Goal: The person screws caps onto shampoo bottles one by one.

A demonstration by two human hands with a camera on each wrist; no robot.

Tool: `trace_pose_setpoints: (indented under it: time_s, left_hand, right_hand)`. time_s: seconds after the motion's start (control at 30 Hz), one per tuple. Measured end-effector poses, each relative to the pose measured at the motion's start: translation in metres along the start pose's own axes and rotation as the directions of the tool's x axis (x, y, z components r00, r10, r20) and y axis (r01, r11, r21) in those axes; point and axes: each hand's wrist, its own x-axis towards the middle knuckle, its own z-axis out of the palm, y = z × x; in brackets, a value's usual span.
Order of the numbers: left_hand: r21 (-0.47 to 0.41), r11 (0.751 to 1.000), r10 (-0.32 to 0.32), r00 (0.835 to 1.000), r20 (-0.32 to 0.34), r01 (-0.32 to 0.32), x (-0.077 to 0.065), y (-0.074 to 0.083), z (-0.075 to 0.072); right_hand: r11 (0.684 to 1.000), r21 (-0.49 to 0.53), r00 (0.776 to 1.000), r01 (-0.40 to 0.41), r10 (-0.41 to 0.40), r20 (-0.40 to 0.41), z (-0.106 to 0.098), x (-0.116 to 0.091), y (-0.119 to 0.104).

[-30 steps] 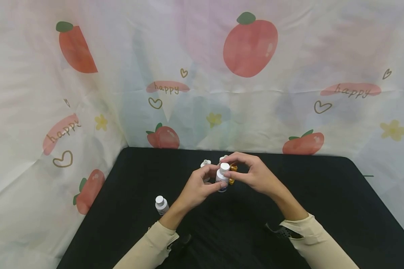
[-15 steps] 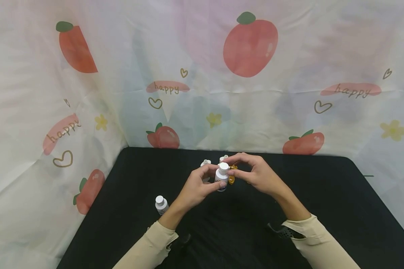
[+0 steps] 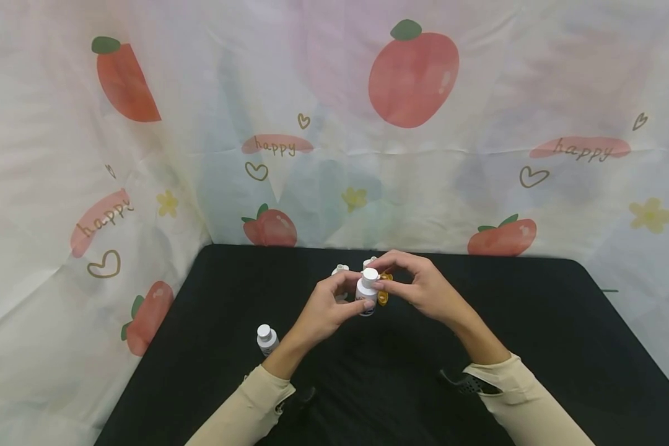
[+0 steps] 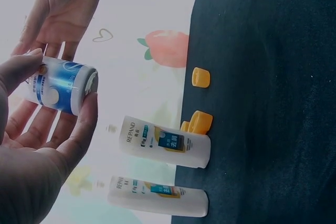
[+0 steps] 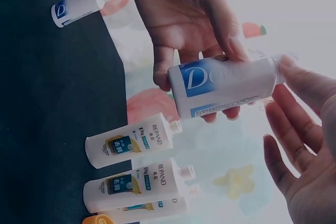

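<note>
My left hand (image 3: 326, 310) grips the body of a small white bottle (image 5: 220, 85) with a blue label, between thumb and fingers, above the table. At the bottle's top, my right hand (image 3: 424, 288) pinches the white cap (image 3: 370, 276) with thumb and fingertips. In the right wrist view the bottle lies sideways in the picture and its cap is partly hidden by the right thumb. A similar white bottle (image 3: 265, 339), capped, stands on the black table beside my left forearm.
Behind the hands stand white REPAND bottles (image 4: 165, 142) without lids over their narrow necks. Orange caps (image 4: 201, 77) lie near them. The black table (image 3: 228, 291) ends at a printed fabric backdrop (image 3: 334, 93).
My right hand has shifted slightly right and then back left, its fingertips moving at the cap. My left hand has stayed nearly still with the bottle.
</note>
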Motion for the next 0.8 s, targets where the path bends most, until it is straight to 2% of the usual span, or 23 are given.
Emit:
trace_pose_setpoints:
  time_s: [0.13, 0.27, 0.47, 0.8]
  left_hand:
    - [-0.002, 1.0, -0.008, 1.0, -0.001, 0.008, 0.001, 0.001, 0.001]
    - [0.011, 1.0, -0.006, 1.0, -0.005, 0.006, 0.002, 0.003, 0.001]
    - [0.035, 0.999, -0.001, 1.0, -0.009, 0.001, 0.002, 0.005, 0.001]
    - [0.027, 0.999, -0.019, 1.0, -0.008, 0.019, 0.0, 0.002, 0.002]
  right_hand:
    - [1.0, 0.004, 1.0, -0.031, 0.031, -0.001, 0.001, 0.001, 0.001]
    - [0.999, 0.014, 0.999, -0.039, 0.039, 0.008, 0.003, 0.002, 0.011]
    - [1.0, 0.027, 1.0, -0.015, 0.014, 0.018, 0.004, 0.002, 0.029]
    - [1.0, -0.001, 1.0, 0.016, -0.016, 0.017, 0.002, -0.003, 0.029]
